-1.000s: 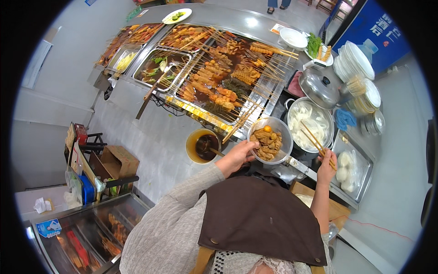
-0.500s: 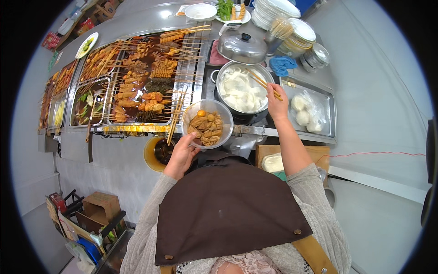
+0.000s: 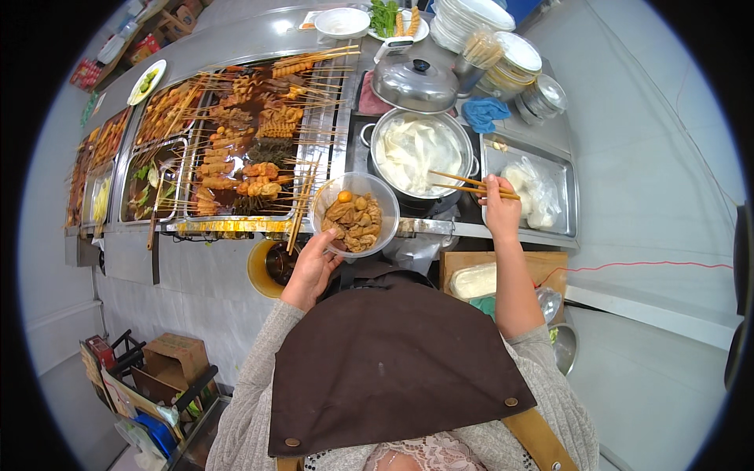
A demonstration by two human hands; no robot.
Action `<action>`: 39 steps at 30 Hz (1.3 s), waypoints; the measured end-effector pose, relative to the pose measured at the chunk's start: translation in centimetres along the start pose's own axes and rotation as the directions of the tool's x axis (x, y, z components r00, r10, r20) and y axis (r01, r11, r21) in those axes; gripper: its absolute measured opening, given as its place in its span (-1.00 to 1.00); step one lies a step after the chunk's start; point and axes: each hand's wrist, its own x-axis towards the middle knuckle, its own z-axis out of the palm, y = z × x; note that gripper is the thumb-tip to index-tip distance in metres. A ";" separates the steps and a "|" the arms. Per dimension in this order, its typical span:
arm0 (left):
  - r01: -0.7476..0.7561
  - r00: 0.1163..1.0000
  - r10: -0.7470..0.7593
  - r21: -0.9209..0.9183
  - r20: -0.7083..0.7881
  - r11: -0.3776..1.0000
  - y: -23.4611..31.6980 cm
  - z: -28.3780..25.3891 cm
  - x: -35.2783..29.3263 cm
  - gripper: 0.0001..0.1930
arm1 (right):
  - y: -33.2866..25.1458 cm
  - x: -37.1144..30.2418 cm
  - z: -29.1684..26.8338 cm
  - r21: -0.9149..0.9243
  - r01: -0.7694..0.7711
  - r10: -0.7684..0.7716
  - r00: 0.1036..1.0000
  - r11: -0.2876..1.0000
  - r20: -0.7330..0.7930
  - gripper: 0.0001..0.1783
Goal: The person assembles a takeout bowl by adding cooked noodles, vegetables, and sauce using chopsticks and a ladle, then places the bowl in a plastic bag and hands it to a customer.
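Observation:
A clear round plastic bowl (image 3: 381, 235) holds brown braised pieces and a small orange ball. My left hand (image 3: 312, 267) grips its near left rim, thumb on top. In my right hand (image 3: 500, 206) is a pair of wooden chopsticks (image 3: 455, 182), their tips over the near right side of a steel pot (image 3: 393, 177). White, sheet-like wrappers or noodles (image 3: 412, 149) fill the pot in pale liquid. A steel lid (image 3: 415, 85) with a black knob rests just behind the pot.
Trays of skewers in brown broth (image 3: 251, 157) spread to the left. A steel tray (image 3: 561, 188) with bagged white dough-like balls lies right of the pot. Behind are a blue cloth (image 3: 484, 114) and stacked bowls (image 3: 522, 59). A yellow bucket (image 3: 263, 271) stands below the counter.
My right hand has moved right and toward me, drawing the chopsticks from the pot's middle to its near right side. The white sheets have shifted. The bowl is almost still.

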 end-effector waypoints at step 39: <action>-0.001 1.000 0.001 -0.005 -0.007 1.000 -0.4 -0.1 0.4 -0.77 | 3.6 1.7 4.0 -0.333 0.146 -0.094 0.982 0.931 0.166 -0.71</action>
